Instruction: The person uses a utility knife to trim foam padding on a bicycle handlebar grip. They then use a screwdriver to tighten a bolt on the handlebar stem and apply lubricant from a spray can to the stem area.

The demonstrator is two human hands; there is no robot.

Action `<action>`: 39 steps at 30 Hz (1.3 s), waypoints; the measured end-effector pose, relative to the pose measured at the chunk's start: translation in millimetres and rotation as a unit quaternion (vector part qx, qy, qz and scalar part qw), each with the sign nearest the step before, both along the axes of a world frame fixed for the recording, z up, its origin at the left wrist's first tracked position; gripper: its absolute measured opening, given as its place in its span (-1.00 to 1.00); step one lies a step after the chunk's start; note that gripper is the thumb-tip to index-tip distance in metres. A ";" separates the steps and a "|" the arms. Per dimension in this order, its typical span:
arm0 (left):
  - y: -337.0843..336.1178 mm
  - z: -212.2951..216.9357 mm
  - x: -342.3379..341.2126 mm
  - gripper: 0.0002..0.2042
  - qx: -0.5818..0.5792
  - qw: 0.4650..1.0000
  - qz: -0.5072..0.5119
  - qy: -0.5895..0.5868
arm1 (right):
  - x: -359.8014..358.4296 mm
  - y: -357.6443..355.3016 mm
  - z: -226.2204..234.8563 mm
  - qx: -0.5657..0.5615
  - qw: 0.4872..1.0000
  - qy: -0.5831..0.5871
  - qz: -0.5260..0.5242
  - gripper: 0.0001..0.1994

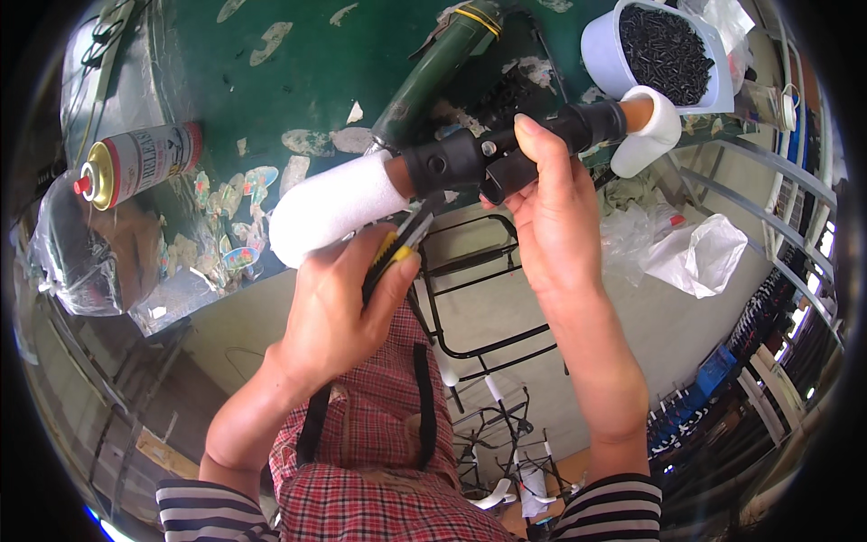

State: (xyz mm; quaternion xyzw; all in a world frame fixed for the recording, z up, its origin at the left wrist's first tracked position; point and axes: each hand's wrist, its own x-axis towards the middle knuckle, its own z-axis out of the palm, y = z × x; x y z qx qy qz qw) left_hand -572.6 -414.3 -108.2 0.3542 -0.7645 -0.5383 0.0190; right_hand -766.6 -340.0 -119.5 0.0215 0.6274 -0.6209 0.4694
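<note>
My left hand (339, 294) is wrapped round a yellow-and-black utility knife (394, 256), its metal end pointing up toward the bar. In my right hand (560, 212) is a black plastic fitting (442, 164) on a bar, with the thumb pressed on top of it. Short brown tube sections show at both ends of the fitting. A thick white foam sleeve (334, 203) covers the bar's left end, close above my left hand; I cannot tell whether they touch. Another white foam sleeve (652, 135) curves down at the right end.
A green worktable (312, 68) with peeling patches lies beyond my hands. On it are a spray can (149, 163), a dark green cylinder (438, 68) and a pale tub (603, 50) of small black pieces. Black metal frames (488, 348) stand below; plastic bags (695, 253) lie right.
</note>
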 end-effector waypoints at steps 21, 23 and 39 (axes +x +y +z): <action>3.8 -1.3 -11.4 -0.69 0.014 1.000 -0.018 0.003 | 3.6 -1.7 -2.1 -0.007 1.000 0.015 -0.019 -0.70; 3.9 -4.6 -8.3 -0.70 0.025 1.000 -0.004 -0.013 | -0.8 1.6 -0.1 0.002 1.000 -0.010 0.007 -0.71; 1.3 7.2 -14.3 -0.68 0.068 0.996 -0.032 0.037 | 2.1 -1.1 0.1 0.002 1.000 -0.003 -0.022 -0.72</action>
